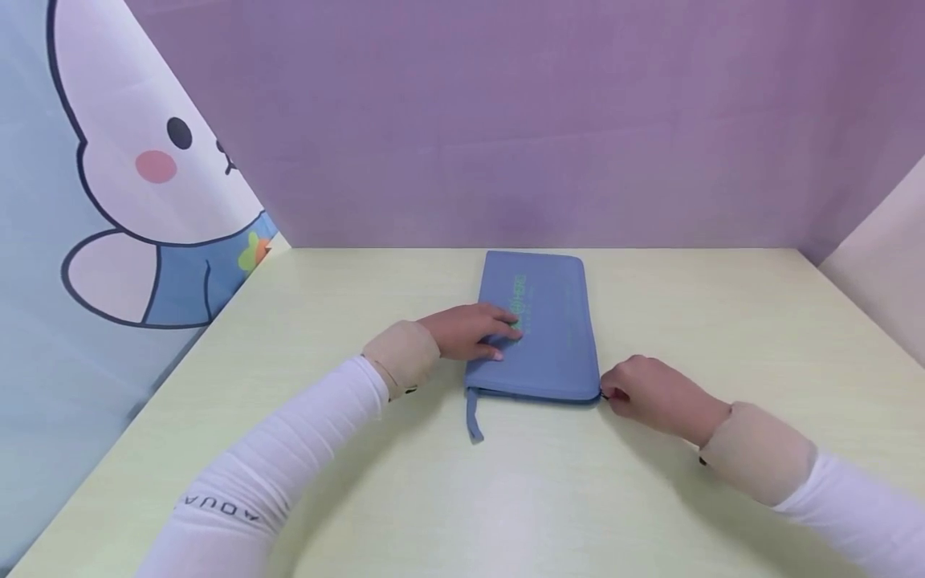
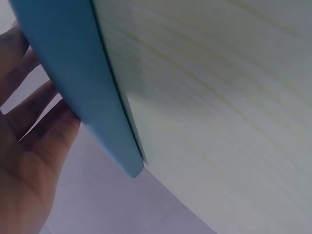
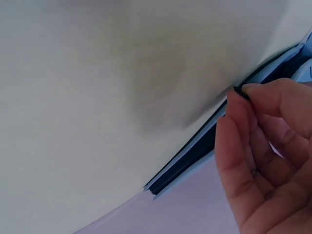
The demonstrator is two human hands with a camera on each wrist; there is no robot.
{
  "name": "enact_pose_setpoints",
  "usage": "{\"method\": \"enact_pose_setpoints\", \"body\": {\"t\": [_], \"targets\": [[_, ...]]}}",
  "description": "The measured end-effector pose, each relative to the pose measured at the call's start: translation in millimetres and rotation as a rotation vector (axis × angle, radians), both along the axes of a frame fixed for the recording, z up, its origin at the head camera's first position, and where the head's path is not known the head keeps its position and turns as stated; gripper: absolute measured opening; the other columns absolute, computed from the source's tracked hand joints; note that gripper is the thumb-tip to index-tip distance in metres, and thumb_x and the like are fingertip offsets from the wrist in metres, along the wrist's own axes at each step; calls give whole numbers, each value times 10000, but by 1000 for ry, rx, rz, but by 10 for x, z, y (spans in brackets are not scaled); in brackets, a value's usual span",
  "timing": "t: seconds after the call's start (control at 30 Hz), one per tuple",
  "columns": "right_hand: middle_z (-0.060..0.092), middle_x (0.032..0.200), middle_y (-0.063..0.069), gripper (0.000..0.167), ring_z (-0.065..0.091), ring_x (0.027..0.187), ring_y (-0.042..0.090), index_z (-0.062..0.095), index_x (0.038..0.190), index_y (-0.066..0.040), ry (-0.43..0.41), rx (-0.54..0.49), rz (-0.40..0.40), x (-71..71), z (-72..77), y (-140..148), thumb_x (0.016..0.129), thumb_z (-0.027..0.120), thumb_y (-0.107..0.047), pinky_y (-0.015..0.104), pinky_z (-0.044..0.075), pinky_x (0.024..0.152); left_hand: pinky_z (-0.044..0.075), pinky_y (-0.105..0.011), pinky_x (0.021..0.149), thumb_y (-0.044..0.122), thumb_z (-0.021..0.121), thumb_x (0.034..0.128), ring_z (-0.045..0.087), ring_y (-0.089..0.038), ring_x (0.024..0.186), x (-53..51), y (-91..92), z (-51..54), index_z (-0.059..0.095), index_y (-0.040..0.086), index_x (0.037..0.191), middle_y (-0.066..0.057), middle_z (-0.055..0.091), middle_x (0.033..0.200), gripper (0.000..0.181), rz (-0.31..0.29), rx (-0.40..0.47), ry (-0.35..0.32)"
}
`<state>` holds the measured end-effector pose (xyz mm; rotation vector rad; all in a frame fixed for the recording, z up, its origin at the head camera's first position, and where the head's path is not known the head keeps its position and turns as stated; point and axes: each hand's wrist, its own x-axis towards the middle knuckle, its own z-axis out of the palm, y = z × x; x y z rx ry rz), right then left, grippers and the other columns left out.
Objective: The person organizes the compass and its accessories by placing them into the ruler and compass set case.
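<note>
A flat blue zip case [image 1: 545, 321] with green lettering lies on the table, a fabric strap [image 1: 473, 416] hanging from its near left corner. My left hand [image 1: 473, 331] rests on its left part with the fingers spread over the cover. In the left wrist view the case's smooth spine [image 2: 80, 73] runs beside that hand. At the near right corner my right hand [image 1: 654, 393] pinches a small dark zipper pull [image 3: 240, 92] between thumb and index finger. The right wrist view shows the case's edge [image 3: 183, 163] parted along that side, dark inside.
The pale table [image 1: 506, 506] extends around the case to a purple backdrop [image 1: 506, 120] at its far edge. A blue cloth with a cartoon rabbit [image 1: 166, 168] hangs at the left. A pale wall [image 1: 889, 265] stands at the right.
</note>
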<state>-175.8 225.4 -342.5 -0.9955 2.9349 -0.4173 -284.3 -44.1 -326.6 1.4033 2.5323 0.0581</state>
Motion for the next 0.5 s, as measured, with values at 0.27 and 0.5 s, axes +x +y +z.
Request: {"method": "enact_pose_setpoints", "body": {"t": [0.27, 0.5], "targets": [[288, 540, -105, 379, 264, 545, 57, 413, 531, -173, 69, 38, -18, 120, 21, -106, 705, 614, 97, 195, 272, 512, 247, -356, 1124, 267, 565, 945, 283, -250, 1391, 1, 3, 10, 475, 154, 1386, -73, 352, 1493, 464, -4, -6, -4], [340, 497, -89, 374, 294, 503, 67, 414, 523, -167, 171, 77, -17, 220, -9, -271, 703, 643, 68, 213, 302, 476, 245, -346, 1125, 265, 566, 944, 286, -243, 1390, 7, 21, 28, 475, 152, 1384, -75, 354, 1490, 463, -10, -14, -2]]}}
